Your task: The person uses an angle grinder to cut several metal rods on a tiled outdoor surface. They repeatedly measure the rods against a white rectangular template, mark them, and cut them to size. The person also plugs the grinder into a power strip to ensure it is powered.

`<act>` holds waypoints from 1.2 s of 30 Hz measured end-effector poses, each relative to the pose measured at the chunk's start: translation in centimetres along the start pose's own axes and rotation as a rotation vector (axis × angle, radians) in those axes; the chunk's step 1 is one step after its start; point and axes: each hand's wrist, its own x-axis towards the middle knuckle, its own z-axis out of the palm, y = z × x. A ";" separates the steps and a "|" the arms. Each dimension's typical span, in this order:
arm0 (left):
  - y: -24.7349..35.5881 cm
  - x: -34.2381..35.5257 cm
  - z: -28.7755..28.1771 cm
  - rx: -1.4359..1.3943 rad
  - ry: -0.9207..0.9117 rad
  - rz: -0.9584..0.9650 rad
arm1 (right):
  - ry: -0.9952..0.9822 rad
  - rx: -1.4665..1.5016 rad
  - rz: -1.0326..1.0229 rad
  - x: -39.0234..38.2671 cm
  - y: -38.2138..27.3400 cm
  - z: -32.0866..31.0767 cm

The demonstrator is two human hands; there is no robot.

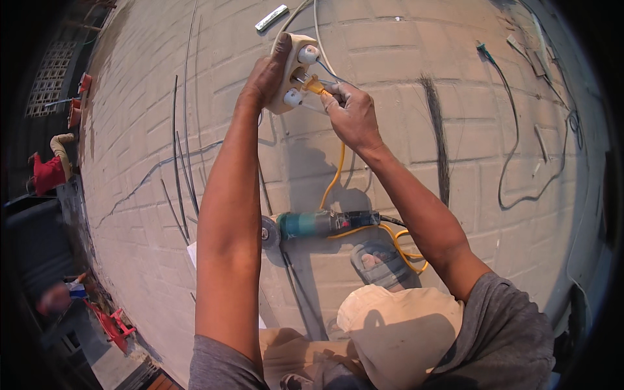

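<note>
My left hand [266, 79] grips a cream power strip [279, 102] by its side, its sockets turned toward my right. Between finger and thumb, my right hand [354, 118] pinches a yellow plug [314, 85] at the strip's middle socket. Its metal prongs show in part; how deep they sit I cannot tell. Two white round pieces [308, 54] sit at the strip's other sockets, with a thin blue wire at the upper one. A yellow cord [340, 162] hangs below my right hand. Beneath my arms lies a teal and black angle grinder [309, 225] with a grey disc [270, 233].
Dark thin rods [175, 149] lie on the paved ground at left. A bundle of dark wires [437, 140] lies right of my hands. Farther right is a cable with a green plug [482, 50]. Another person in red [49, 175] is at the far left.
</note>
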 end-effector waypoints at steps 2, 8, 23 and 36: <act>-0.6 -0.1 0.2 -0.027 -0.031 -0.003 | -0.013 -0.010 -0.047 0.3 0.1 0.4; -1.2 0.0 1.3 -0.022 -0.074 -0.019 | 0.004 -0.089 -0.093 1.0 1.0 1.1; -0.9 -0.1 1.3 0.246 -0.124 -0.084 | -0.008 -0.272 -0.191 0.9 2.7 1.2; -2.5 0.0 2.2 0.278 -0.154 -0.202 | -0.087 -0.471 -0.165 0.8 2.3 1.5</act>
